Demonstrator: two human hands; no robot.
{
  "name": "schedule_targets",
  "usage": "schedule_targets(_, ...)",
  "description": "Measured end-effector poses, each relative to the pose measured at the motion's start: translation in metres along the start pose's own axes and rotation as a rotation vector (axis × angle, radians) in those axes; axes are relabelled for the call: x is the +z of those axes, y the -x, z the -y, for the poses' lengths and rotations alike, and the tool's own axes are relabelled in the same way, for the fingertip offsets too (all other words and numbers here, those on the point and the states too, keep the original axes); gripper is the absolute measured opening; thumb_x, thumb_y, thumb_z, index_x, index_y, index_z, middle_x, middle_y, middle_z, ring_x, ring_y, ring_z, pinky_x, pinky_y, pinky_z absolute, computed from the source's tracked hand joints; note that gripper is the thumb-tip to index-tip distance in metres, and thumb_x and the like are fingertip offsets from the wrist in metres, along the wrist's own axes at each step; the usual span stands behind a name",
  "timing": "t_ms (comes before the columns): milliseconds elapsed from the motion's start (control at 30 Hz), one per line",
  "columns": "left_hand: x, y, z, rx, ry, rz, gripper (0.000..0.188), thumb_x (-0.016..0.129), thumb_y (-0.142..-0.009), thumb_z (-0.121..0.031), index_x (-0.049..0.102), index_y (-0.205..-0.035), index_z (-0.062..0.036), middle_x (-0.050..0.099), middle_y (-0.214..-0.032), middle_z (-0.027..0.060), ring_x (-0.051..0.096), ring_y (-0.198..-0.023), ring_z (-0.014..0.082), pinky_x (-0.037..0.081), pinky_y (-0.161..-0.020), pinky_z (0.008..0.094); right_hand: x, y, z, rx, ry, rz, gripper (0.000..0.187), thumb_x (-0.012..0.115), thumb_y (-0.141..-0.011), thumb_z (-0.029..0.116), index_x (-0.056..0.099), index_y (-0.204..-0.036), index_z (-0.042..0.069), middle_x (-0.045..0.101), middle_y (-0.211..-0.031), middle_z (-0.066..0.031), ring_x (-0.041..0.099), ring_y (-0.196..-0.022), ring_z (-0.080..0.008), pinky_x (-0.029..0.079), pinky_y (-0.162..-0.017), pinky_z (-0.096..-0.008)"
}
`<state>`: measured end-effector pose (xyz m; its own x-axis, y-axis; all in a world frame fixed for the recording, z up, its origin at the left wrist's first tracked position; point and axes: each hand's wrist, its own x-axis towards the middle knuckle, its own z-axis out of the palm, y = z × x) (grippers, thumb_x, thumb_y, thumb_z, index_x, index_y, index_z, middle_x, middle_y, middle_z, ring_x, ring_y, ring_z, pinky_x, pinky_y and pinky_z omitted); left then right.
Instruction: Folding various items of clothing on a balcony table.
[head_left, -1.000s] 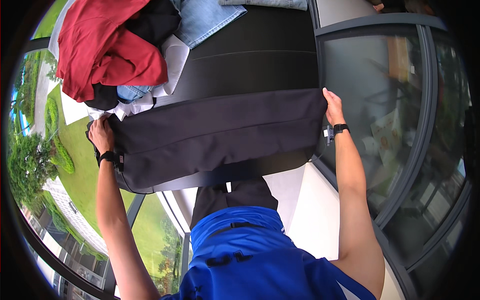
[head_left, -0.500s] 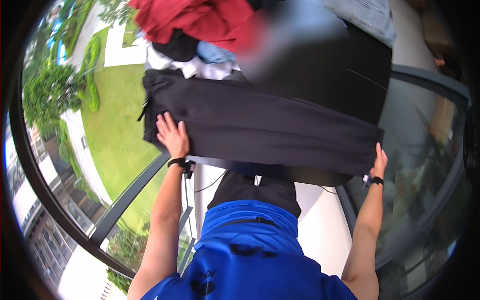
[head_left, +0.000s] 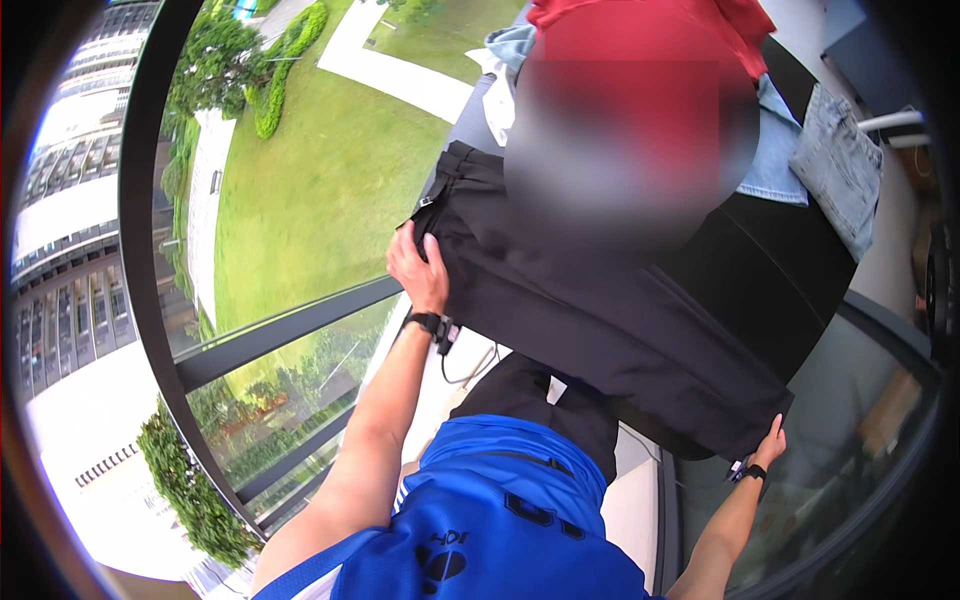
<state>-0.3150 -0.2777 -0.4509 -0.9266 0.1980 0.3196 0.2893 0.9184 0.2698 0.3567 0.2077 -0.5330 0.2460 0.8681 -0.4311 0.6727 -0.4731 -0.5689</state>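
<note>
A pair of black trousers (head_left: 600, 310) lies lengthwise across the black table, its waistband with a small buckle at the left and its leg hems at the lower right. My left hand (head_left: 418, 272) grips the near corner of the waistband, fingers curled at the edge. At the other end, my right hand (head_left: 768, 445) pinches the hem corner, with most of its fingers under the fabric. Each wrist carries a black band with a small device. A blurred round patch hides part of the trousers' far side.
Beyond the trousers sit a red garment (head_left: 745, 30), light blue denim (head_left: 840, 165) and a white cloth (head_left: 497, 105). The black table (head_left: 770, 270) shows at the right. Glass with a dark frame (head_left: 290, 335) stands close on my left; a cable hangs near my waist.
My left hand was flat on the trousers and now holds the waistband corner. The view has turned, so the trousers slant more steeply down to the right. My right hand stays at the hem.
</note>
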Motion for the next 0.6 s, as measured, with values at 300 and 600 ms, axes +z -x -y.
schedule_targets(300, -0.003, -0.055, 0.043, 0.153, 0.018, 0.308, 0.014, 0.070, -0.094, -0.017, 0.075, -0.101, -0.0066, 0.070, -0.096, 0.0118, 0.066, -0.095, 0.0338, 0.051, -0.086, 0.0441, 0.002, -0.001, 0.015, -0.071, 0.218, -0.138, 0.060, 0.072, -0.095, 0.052, 0.065, -0.076, -0.005, 0.067, -0.078, -0.0094, 0.055, -0.070, -0.0198, 0.050, -0.071, -0.0405)
schedule_targets(600, 0.021, -0.118, 0.027, 0.015, 0.466, 0.388, 0.047, 0.070, -0.087, -0.007, 0.063, -0.134, -0.0085, 0.067, -0.110, 0.0143, 0.068, -0.094, 0.0303, 0.055, -0.082, 0.0394, -0.006, 0.062, 0.070, -0.251, 0.835, -0.332, 0.049, 0.073, -0.096, 0.035, 0.063, -0.129, 0.000, 0.073, -0.117, -0.0181, 0.070, -0.107, -0.0349, 0.054, -0.092, -0.0446)
